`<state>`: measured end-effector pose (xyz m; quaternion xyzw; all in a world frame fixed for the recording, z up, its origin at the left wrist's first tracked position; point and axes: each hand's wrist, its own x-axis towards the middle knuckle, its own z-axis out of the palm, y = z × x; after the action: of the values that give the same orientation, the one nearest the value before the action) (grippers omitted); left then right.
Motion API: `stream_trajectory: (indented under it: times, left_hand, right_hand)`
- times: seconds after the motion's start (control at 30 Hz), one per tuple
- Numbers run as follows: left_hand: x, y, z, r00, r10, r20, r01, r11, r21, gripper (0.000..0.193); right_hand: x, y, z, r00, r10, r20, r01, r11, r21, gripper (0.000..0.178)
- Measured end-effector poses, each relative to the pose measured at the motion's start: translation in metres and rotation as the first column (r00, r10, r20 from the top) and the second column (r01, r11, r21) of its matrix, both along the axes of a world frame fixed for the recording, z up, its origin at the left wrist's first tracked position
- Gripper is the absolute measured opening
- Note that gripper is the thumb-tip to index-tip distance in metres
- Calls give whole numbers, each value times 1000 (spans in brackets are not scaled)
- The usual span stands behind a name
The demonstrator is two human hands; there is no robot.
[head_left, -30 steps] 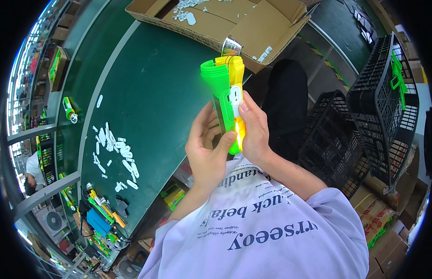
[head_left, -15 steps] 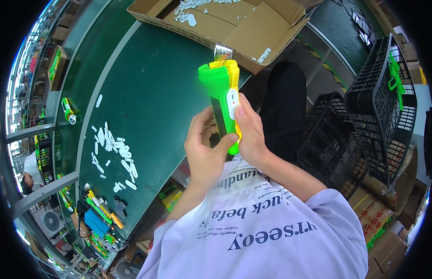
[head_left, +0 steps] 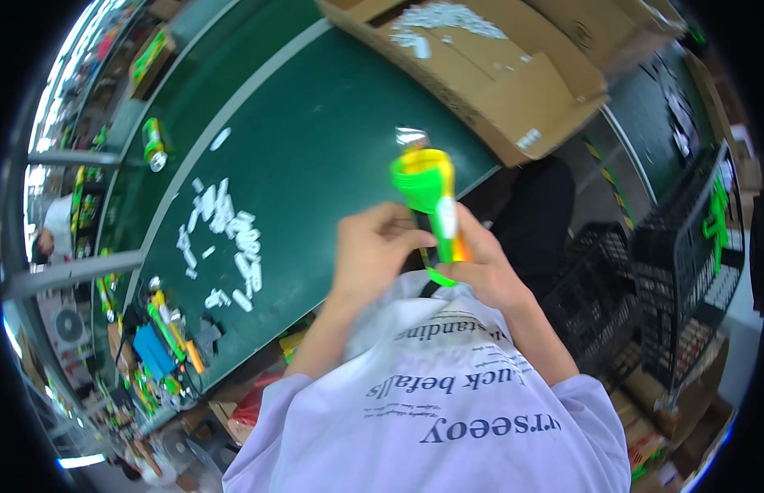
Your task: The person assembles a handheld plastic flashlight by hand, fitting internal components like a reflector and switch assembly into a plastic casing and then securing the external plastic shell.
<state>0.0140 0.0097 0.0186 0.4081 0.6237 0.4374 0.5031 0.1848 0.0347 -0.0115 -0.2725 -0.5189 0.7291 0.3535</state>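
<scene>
The green-and-yellow plastic flashlight body (head_left: 421,187) was held above the near edge of the table, in front of the person's chest, its wide threaded end pointing away and its narrow end toward the white printed shirt (head_left: 480,403). A shiny silver reflector cup (head_left: 411,137) stuck out just beyond the wide end, and an elongated white plate (head_left: 447,218) lay along the side near the right hand (head_left: 493,267). That hand grasped the body's lower part, thumb bent across it. The left hand (head_left: 369,251) was curled at the opposite side, thumb and fingertips close together by the dark panel; whether it gripped anything could not be told.

Left of the hands, small white plastic pieces (head_left: 248,238) lay scattered on the dark green table (head_left: 291,140). Beyond, an open brown cardboard box (head_left: 554,86) contained more white bits. A blue box-shaped object (head_left: 154,352) sat at the lower left among tools, and a black plastic crate (head_left: 678,255) stood at the right.
</scene>
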Motion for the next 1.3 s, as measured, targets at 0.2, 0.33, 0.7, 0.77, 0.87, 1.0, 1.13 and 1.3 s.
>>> stream_trajectory:
  times: [0.2,0.33,0.7,0.77,0.87,1.0,1.13,1.3]
  left_hand:
    - [12,-7,0,987,-6,-159,18,997,78,15]
    - [10,-11,-3,915,-32,-403,91,988,129,24]
    - [-52,-8,-5,896,121,-427,-46,982,181,17]
    - [-113,-10,-8,725,357,-589,-263,934,243,15]
    - [-221,-29,-19,470,479,-741,-483,843,238,17]
    - [-284,-29,-27,517,403,-756,-576,816,41,21]
    - [-284,-13,-20,585,285,-759,-536,839,-98,25]
    - [-282,-3,-17,554,119,-824,-490,847,-208,29]
  right_hand:
    - [-15,2,8,877,-237,418,180,969,172,52]
    - [-32,-3,11,858,-294,420,239,954,180,47]
    - [-33,6,0,897,-296,327,313,950,2,48]
    - [-25,11,1,897,-327,296,362,930,-69,49]
    - [-18,17,3,915,-295,275,320,946,-50,47]
    - [-20,16,4,916,-303,262,328,943,-60,45]
    - [-22,11,4,923,-286,257,321,941,-106,44]
    - [-18,7,2,927,-270,259,302,949,-93,45]
